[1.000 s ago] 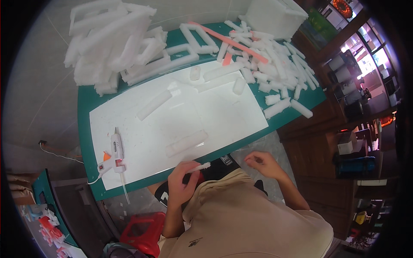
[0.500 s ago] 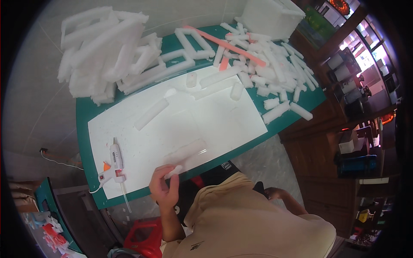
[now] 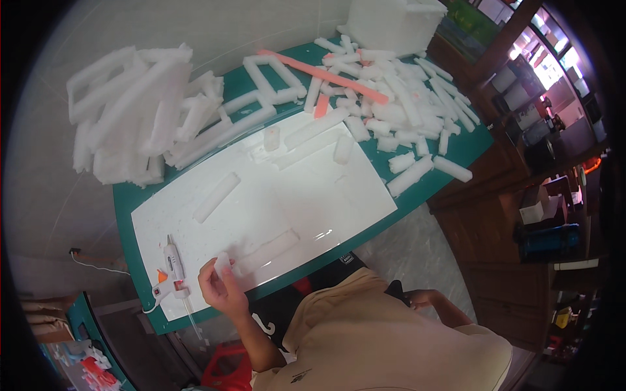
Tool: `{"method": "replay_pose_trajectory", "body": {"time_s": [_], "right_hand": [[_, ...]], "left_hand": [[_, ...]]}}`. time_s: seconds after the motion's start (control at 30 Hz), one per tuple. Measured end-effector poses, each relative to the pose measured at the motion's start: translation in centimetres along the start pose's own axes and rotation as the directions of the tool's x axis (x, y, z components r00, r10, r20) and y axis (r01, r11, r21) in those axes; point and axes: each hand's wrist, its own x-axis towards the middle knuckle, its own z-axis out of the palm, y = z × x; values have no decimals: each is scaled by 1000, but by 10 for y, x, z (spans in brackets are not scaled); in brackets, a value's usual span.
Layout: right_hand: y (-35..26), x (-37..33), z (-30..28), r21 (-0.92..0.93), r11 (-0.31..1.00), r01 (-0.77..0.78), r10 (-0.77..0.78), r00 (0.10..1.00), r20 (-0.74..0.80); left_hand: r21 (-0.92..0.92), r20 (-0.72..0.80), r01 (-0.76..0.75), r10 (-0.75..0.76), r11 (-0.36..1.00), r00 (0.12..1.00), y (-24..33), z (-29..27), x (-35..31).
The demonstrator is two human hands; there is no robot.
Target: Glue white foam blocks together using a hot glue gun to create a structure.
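L hand point(image 3: 222, 287) pinching short foam chunk point(image 3: 222, 262) over white board point(image 3: 293, 195), near edge. Foam strip point(image 3: 270, 249) just R of it, long axis slanting up-R. L def nearer; R hand point(image 3: 422, 298) well apart, can't tell grip tbh.

Short white foam piece point(image 3: 222, 261), pinched in left hand point(image 3: 223, 290), near white board point(image 3: 293, 195)

Matt foam pieces point(image 3: 402, 98), glossy white sheet point(image 3: 280, 195).
Pieces look rough-edged; sheet smooth, with bright reflections. Glue gun point(image 3: 172, 259): smooth plastic; shirt point(image 3: 391, 335): matt cloth.
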Motion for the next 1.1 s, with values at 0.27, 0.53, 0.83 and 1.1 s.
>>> {"method": "replay_pose_trajectory", "body": {"time_s": [0.27, 0.53, 0.83, 1.1], "right_hand": [[41, 57, -11, 36, 989, 143, -141, 988, -57], [64, 125, -18, 451, 798, 401, -418, 906, -65], [67, 100, -12, 472, 800, 371, -341, 928, -151], [40, 85, -1, 480, 811, 336, -269, 941, -205]], "left_hand": [[35, 12, 1, -2, 999, 1000, 2, 3, 0], [10, 28, -23, 23, 1000, 999, -1, 1, -2], [41, 35, 2, -4, 999, 999, 0, -1, -2], [28, 46, 8, -9, 1000, 999, 1, 2, -2]]}}
